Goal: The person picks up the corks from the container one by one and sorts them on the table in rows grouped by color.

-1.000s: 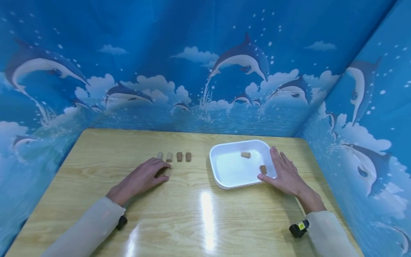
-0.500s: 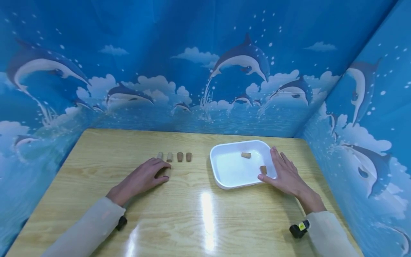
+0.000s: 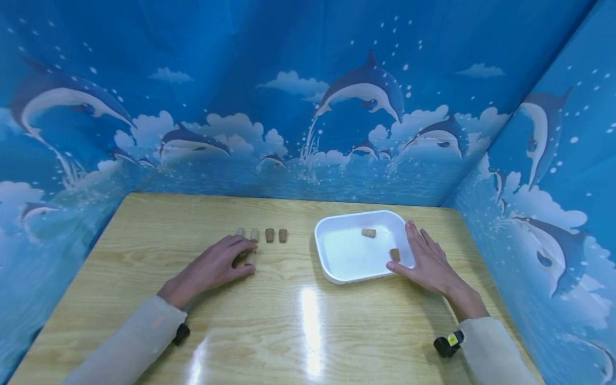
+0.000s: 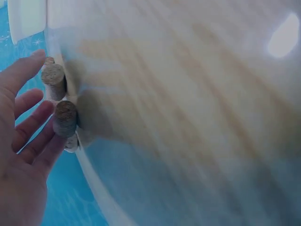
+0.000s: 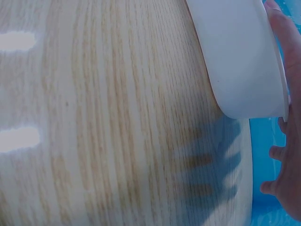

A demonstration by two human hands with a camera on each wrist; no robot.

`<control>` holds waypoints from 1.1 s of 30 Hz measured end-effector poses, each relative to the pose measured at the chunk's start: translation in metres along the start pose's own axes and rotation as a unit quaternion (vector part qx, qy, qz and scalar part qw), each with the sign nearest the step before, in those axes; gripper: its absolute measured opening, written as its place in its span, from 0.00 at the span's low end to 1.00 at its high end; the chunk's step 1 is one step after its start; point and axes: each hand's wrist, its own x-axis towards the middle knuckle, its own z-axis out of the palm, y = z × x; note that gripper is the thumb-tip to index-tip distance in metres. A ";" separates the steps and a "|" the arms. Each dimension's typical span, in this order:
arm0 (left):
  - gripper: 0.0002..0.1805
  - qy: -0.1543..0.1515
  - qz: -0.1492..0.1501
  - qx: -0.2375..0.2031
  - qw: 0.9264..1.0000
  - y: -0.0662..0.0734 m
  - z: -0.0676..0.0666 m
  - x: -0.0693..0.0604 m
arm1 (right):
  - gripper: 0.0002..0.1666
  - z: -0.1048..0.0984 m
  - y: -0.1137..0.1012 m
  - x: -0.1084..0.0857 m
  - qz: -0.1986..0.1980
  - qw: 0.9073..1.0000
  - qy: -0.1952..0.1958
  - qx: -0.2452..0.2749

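My left hand [image 3: 216,266] lies low over the table's left half, its fingers loosely bent and spread around small corks. In the left wrist view, a cork [image 4: 54,81] stands by the thumb and a darker cork [image 4: 65,118] stands by the fingertips; whether they touch is unclear. Behind this hand is a row of corks, with two brown ones [image 3: 269,235] [image 3: 283,235] at its right end. My right hand [image 3: 430,264], fingers straight and spread, rests at the right side of a white tray [image 3: 332,272], thumb over the near rim. Two corks [image 3: 369,233] [image 3: 395,254] lie inside.
The wooden table [image 3: 289,331] ends at a blue dolphin-print curtain [image 3: 298,176] at the back and along the sides. A band of glare [image 3: 310,326] crosses the tabletop between the arms.
My left hand has shifted very slightly to the right. The right hand, the tray and the corks in it stay where they were.
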 end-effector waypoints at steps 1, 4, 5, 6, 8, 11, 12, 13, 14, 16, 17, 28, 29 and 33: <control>0.30 0.001 0.001 -0.002 1.000 0.000 -0.001 0.001 | 0.75 0.000 0.000 0.000 0.000 1.000 0.000 0.001; 0.28 0.005 0.003 -0.008 1.000 0.003 -0.003 0.004 | 0.75 0.000 0.000 0.000 -0.001 1.000 0.000 0.000; 0.28 0.006 0.005 -0.009 1.000 0.004 -0.004 0.006 | 0.75 0.000 0.000 -0.001 -0.001 1.000 0.000 0.000; 0.27 0.008 0.009 -0.006 1.000 0.006 -0.004 0.009 | 0.74 0.000 0.000 -0.001 -0.002 1.000 0.000 -0.001; 0.26 0.009 0.015 -0.002 1.000 0.011 -0.006 0.014 | 0.74 0.000 0.001 -0.001 -0.001 1.000 0.000 -0.002; 0.25 0.009 0.031 0.006 0.999 0.019 -0.008 0.025 | 0.74 0.000 0.000 -0.001 -0.001 1.000 -0.001 -0.002; 0.25 0.008 0.036 0.007 0.999 0.022 -0.008 0.029 | 0.74 0.000 0.000 -0.002 -0.001 1.000 -0.001 -0.002; 0.25 0.005 0.038 0.004 0.999 0.025 -0.008 0.033 | 0.74 0.000 0.000 -0.002 -0.001 1.000 -0.002 -0.001; 0.24 0.003 0.042 0.001 0.999 0.028 -0.008 0.037 | 0.74 0.000 0.000 -0.002 -0.001 1.000 -0.002 -0.001; 0.23 -0.003 0.044 -0.005 0.999 0.034 -0.007 0.045 | 0.74 0.000 -0.001 -0.002 -0.002 1.000 -0.003 0.001; 0.23 -0.005 0.045 -0.006 0.999 0.037 -0.006 0.049 | 0.74 0.000 -0.001 -0.002 -0.002 1.000 -0.003 0.001; 0.24 -0.030 0.062 0.001 0.998 0.076 -0.005 0.095 | 0.74 -0.001 -0.002 -0.002 -0.003 1.000 -0.001 0.001; 0.24 -0.032 0.065 0.000 0.997 0.079 -0.004 0.100 | 0.74 -0.001 -0.001 -0.002 -0.003 1.000 0.000 0.000; 0.24 -0.049 0.068 -0.013 0.996 0.091 -0.001 0.117 | 0.74 -0.001 -0.001 -0.001 -0.007 1.000 0.003 -0.005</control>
